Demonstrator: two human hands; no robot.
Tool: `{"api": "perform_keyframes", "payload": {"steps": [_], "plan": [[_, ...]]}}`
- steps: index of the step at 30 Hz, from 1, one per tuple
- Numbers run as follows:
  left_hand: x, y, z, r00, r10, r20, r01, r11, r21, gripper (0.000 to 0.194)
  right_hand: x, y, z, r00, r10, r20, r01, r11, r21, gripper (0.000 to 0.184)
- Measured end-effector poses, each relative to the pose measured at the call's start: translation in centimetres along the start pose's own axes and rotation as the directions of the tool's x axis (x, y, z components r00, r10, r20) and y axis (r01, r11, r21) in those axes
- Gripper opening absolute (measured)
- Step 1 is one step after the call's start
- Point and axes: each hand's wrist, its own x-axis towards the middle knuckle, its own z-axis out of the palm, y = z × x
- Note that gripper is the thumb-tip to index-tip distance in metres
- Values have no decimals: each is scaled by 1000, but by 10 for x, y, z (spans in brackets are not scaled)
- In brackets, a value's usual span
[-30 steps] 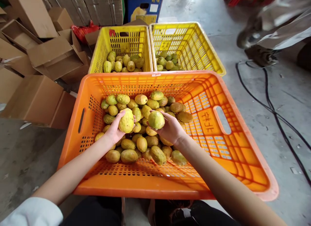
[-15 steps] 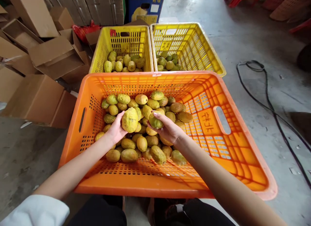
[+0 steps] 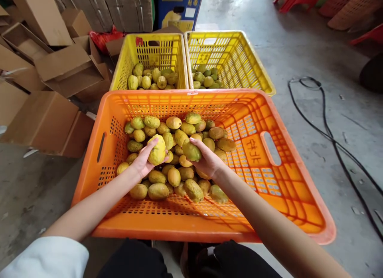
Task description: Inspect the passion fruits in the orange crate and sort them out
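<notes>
"Starting at the left, what do you see?"

"Cardboard boxes [image 3: 42,116] in a heap. Next, above the orange basket [image 3: 173,232], the left hand [image 3: 145,161] grips a yellow fruit [image 3: 157,151]. Its thumb lies over the top and the fingers curl round the far side, spread only as wide as the fruit."

"Which way does that fruit lie?"

"Its long axis points up the view, leaning slightly right. The left yellow crate [image 3: 123,70] stands straight beyond, past the basket's far rim, and the left hand is the nearer one to it."

"And further right?"

"A green fruit [image 3: 192,151] in the right hand [image 3: 208,160], level with the yellow one, a gap between them. The thumb presses on top; the other fingers are mostly hidden beneath. It looks tilted, though I can't be sure of its long axis."

"What is beyond that hand?"

"The right yellow crate [image 3: 253,64], closer to the right hand than to the left. Under both hands, a pile of fruit [image 3: 158,191] fills much of the basket's bottom. Farthest right lies a black cable [image 3: 330,136]."
</notes>
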Motion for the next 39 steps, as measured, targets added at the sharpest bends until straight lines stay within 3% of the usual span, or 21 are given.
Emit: {"api": "perform_keyframes", "payload": {"steps": [4,8,14,21,26,34,39], "plan": [[1,-1,-1,1000,-13,-14,13,1000,-26,16,1,0,-2,998,40,-46,-40,999,2,15],[-1,0,3,997,9,-71,-13,998,-64,15,5,3,-8,1000,22,12,-22,1000,19,8],[0,0,3,988,-20,-156,13,999,-42,27,4,4,-5,999,28,-18,-27,997,78,5],[6,0,-4,994,-85,-73,87,996,17,30,5,7,-4,994,81,-80,-79,997,25,12],[6,0,-6,996,-86,-32,87,996,30,29,7,11,-6,1000,15,-8,-15,999,-30,11],[5,1,-7,992,-127,-10,128,991,30,26,9,9,-11,993,47,107,-47,999,-1,19],[4,0,-5,998,-56,31,55,997,54,20,8,13,-9,993,-24,111,29,999,-37,19]]}}
